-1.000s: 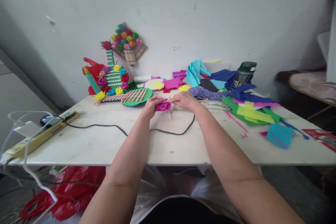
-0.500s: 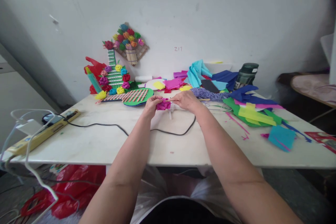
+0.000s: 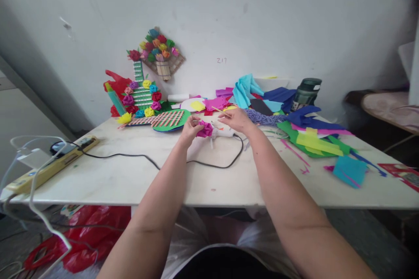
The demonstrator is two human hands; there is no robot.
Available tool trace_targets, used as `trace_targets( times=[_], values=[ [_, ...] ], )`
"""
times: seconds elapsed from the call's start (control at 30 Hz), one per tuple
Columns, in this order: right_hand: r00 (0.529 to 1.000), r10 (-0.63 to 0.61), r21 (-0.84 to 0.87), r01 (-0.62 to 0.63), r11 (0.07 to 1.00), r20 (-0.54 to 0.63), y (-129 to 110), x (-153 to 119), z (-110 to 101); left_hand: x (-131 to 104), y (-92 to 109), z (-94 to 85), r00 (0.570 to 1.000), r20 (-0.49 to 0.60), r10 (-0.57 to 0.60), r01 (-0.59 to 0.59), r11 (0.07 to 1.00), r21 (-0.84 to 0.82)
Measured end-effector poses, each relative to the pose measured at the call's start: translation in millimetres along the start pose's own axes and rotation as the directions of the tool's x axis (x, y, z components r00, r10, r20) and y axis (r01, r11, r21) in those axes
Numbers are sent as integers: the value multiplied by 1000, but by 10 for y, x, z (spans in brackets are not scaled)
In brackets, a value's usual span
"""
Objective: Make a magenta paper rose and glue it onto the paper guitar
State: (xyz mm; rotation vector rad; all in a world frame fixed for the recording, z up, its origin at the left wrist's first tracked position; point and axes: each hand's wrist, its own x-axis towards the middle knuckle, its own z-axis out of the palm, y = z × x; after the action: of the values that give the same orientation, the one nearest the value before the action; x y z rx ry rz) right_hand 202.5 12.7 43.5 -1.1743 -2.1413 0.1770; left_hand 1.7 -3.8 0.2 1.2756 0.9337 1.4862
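Pinched in my left hand (image 3: 190, 130) is a magenta paper flower (image 3: 205, 129) with ruffled petals, held just above the table. My right hand (image 3: 236, 120) is closed on a thin wooden stick (image 3: 220, 111), whose free end points up and left, apart from the flower. Below and between the hands lies a white glue gun (image 3: 224, 132), its black cord running from its right end; the flower and my right hand hide part of it. The green guitar-shaped board (image 3: 178, 123) with crossed pink sticks lies just beyond my left hand.
A power strip (image 3: 52, 166) with cables lies at the left edge. Crepe paper pieces (image 3: 245, 91), purple yarn (image 3: 266, 117) and a dark bottle (image 3: 307, 93) are at the back right. Green and yellow paper (image 3: 310, 141) lies on the right. A paper-flower bouquet (image 3: 160, 50) hangs on the wall.
My right hand has drawn the stick away from the flower, up and to the right. The flower, still in my left hand, now shows its opened petals, and more of the glue gun is visible.
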Motion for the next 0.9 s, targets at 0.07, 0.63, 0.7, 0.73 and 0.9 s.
trace_targets(
  times=[0.07,0.63,0.7,0.73,0.9],
  values=[
    [1000,-4,26,3,1000,14,-46,19,57,-8,-7,22,999,42,-5,3,999,32],
    [996,6,-328,23,944,86,-274,-1,212,-37,-42,103,987,159,31,-48,993,104],
    [997,-11,-340,38,940,82,-288,-8,219,-37,-43,99,987,160,31,-50,992,117],
    [997,-16,-348,44,937,82,-294,-11,221,-36,-44,96,987,160,33,-53,990,128],
    [997,-24,-344,50,938,79,-302,-23,217,-27,-46,89,986,163,40,-63,989,137]
  ],
)
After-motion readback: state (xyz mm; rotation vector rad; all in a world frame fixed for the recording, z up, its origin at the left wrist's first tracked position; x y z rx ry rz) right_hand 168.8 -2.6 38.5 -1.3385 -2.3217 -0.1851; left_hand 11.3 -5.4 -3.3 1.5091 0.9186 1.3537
